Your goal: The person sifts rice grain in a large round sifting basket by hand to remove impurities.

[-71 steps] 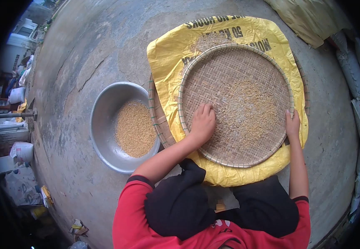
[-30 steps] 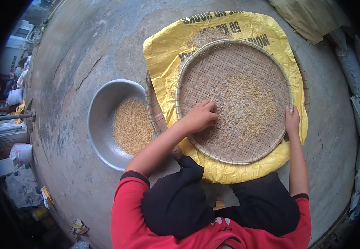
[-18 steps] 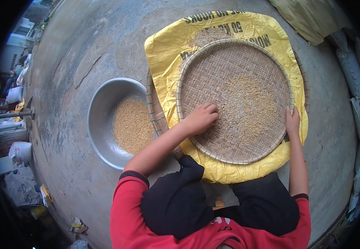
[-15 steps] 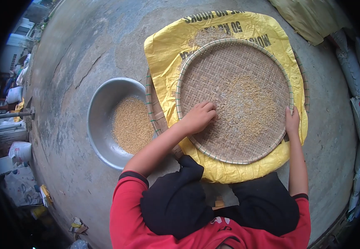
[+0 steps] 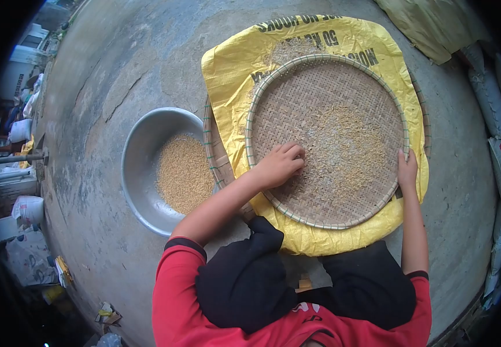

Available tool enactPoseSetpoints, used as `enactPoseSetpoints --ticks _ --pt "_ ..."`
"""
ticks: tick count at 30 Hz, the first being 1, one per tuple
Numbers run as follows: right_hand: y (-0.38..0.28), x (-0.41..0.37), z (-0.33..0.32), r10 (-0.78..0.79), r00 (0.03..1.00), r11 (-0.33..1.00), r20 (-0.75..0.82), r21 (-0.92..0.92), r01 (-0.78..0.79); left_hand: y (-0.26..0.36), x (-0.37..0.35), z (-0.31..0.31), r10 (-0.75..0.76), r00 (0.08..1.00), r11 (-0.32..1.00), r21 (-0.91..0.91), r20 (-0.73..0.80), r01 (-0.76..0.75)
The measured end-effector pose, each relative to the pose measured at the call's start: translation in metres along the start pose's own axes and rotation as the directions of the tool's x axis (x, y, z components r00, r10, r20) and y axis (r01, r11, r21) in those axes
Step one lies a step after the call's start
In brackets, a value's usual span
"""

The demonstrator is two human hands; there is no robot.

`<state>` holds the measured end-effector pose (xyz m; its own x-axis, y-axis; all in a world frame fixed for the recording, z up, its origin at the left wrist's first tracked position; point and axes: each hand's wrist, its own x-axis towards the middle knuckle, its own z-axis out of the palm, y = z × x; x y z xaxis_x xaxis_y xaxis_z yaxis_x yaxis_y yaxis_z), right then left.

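Observation:
A round woven bamboo winnowing tray (image 5: 296, 92) lies on a yellow sack, with unhusked rice grains (image 5: 348, 150) mixed with paler bits spread over its middle and right. My left hand (image 5: 282, 166) is over the tray's lower left, at the edge of the grains. Its fingers are curled together, and whatever is between them is hidden. On the right side, my right hand (image 5: 407, 169) grips the tray's rim, fingers partly out of sight. To the left of the tray stands a metal basin (image 5: 140, 168) holding a heap of golden grain (image 5: 185, 173).
The printed yellow sack (image 5: 227, 75) carries scattered chaff (image 5: 296, 49) beyond the tray. Another woven tray's edge (image 5: 211, 144) shows beneath the sack. Filled sacks (image 5: 487, 98) line the right side of the concrete floor (image 5: 106, 75). Assorted household items (image 5: 28, 211) crowd the left.
My left hand has shifted slightly to the right across the tray, its fingers still curled. My right hand and the tray stay in place.

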<state>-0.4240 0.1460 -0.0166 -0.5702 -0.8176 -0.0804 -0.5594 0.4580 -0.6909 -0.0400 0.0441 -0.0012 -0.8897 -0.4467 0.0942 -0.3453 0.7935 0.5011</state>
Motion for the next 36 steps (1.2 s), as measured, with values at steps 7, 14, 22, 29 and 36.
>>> enactPoseSetpoints --ticks 7,14,22,29,36 --pt "0.007 0.002 0.002 -0.005 1.000 1.000 -0.019 0.013 0.005 0.003 -0.057 -0.073 -0.377 0.890 0.915 0.043 -0.256 0.400" --pt "0.004 0.000 0.002 -0.008 1.000 1.000 -0.030 0.029 0.009 -0.009 -0.140 -0.113 -0.889 0.225 0.087 0.334 -0.399 0.939" --pt "0.004 0.000 0.002 0.003 1.000 1.000 -0.014 0.020 -0.003 0.022 -0.053 -0.059 -0.419 0.892 0.908 -0.065 -0.168 0.414" --pt "0.009 0.002 0.003 0.001 1.000 1.000 -0.014 0.018 0.000 0.033 -0.025 -0.001 -0.150 0.989 0.985 -0.079 0.015 0.151" --pt "0.002 -0.001 0.001 0.011 1.000 1.000 -0.016 0.022 -0.011 0.027 -0.025 0.005 -0.187 0.980 0.969 -0.149 0.064 0.195"
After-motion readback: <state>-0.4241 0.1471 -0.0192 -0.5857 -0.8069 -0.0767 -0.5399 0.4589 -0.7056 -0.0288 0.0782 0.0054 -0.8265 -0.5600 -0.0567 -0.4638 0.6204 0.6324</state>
